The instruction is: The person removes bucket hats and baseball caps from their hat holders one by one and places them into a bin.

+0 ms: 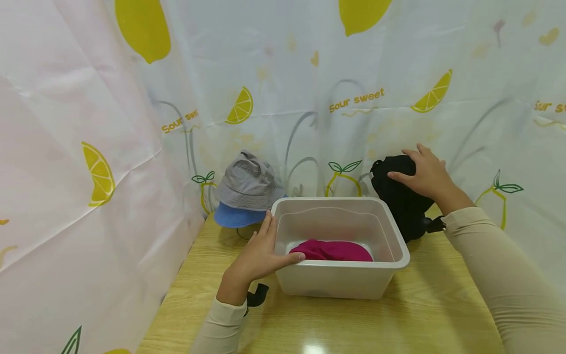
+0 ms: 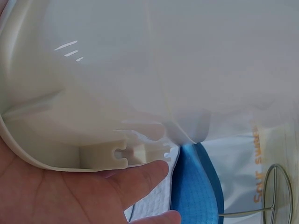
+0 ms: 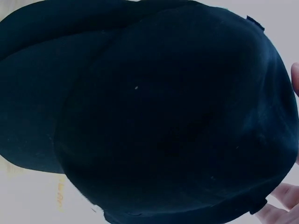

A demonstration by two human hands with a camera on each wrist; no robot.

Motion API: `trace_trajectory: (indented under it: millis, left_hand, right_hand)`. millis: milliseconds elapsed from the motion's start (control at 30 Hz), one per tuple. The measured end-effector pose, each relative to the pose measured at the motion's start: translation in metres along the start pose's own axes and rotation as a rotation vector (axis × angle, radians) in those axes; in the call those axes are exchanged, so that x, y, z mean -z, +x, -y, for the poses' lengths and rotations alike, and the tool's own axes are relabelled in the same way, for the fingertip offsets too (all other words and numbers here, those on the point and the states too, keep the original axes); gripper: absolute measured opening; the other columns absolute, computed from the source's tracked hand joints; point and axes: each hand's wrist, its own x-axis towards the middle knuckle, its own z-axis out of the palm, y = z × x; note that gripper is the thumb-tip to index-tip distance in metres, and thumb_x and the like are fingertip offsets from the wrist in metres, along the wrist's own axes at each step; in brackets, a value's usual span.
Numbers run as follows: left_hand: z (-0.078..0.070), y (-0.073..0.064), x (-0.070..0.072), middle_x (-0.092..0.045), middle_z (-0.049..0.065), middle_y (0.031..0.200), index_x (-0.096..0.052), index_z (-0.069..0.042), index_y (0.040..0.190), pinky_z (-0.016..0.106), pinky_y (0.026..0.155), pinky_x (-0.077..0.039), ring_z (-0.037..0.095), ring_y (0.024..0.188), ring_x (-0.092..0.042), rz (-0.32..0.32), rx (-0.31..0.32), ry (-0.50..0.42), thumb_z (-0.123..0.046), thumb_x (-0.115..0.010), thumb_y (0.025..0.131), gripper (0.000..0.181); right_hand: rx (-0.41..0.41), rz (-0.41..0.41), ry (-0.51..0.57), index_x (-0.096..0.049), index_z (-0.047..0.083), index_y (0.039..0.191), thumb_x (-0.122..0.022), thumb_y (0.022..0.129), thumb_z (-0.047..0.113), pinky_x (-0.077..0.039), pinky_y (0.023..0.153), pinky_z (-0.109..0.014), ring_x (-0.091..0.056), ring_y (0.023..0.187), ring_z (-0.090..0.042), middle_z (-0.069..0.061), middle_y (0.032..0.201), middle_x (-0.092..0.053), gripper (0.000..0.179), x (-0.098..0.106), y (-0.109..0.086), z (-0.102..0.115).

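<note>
A pale plastic bin [image 1: 329,280] stands on the table with a magenta fabric item [image 1: 331,250] inside, its exact kind unclear. My left hand [image 1: 261,250] rests on the bin's near left corner, thumb over the front rim and fingers stretched along the outer left side. Right of the bin is a black cap [image 1: 398,191], its brim pointing down. My right hand [image 1: 426,172] is at the top of this cap, thumb and fingers spread about it. The right wrist view is filled by the cap [image 3: 177,116], with fingertips [image 3: 285,196] along its right edge.
Behind the bin's left side, a grey bucket hat [image 1: 249,182] sits above a blue cap [image 1: 239,216]; a wire stand [image 2: 273,207] shows beneath them. A lemon-print curtain [image 1: 283,64] hangs behind and to the left of the wooden table [image 1: 212,290].
</note>
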Motion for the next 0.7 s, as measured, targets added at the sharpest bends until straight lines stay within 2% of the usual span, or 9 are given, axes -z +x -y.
trace_trajectory:
  millis: [300,500,700]
  left_hand:
    - [-0.001,-0.001,0.001,0.005,0.007,0.176,-0.004,-0.010,0.167,0.062,0.126,-0.013,0.034,0.159,-0.019,-0.003,-0.002,0.000,-0.083,-0.067,0.078,0.132]
    - [0.000,0.000,0.000,0.005,0.007,0.176,-0.004,-0.010,0.167,0.063,0.125,-0.014,0.035,0.159,-0.019,-0.003,-0.005,0.001,-0.082,-0.067,0.078,0.131]
    - [0.000,0.001,0.000,0.006,0.007,0.176,-0.004,-0.010,0.167,0.063,0.126,-0.014,0.035,0.159,-0.018,0.003,0.000,0.005,-0.083,-0.066,0.079,0.131]
  right_hand:
    - [-0.040,0.025,0.017,-0.028,0.004,0.163,-0.066,0.093,0.063,-0.008,0.106,-0.088,-0.013,0.150,-0.061,-0.035,0.168,-0.006,0.099,-0.002,-0.003,-0.006]
    - [-0.045,0.033,0.026,-0.023,0.006,0.165,-0.067,0.092,0.064,-0.015,0.109,-0.084,-0.018,0.148,-0.062,-0.036,0.167,-0.006,0.103,-0.006,-0.004,-0.012]
    - [-0.069,0.020,0.090,-0.018,0.007,0.166,-0.067,0.092,0.063,-0.019,0.113,-0.079,-0.015,0.149,-0.062,-0.036,0.168,-0.004,0.105,-0.009,-0.008,-0.016]
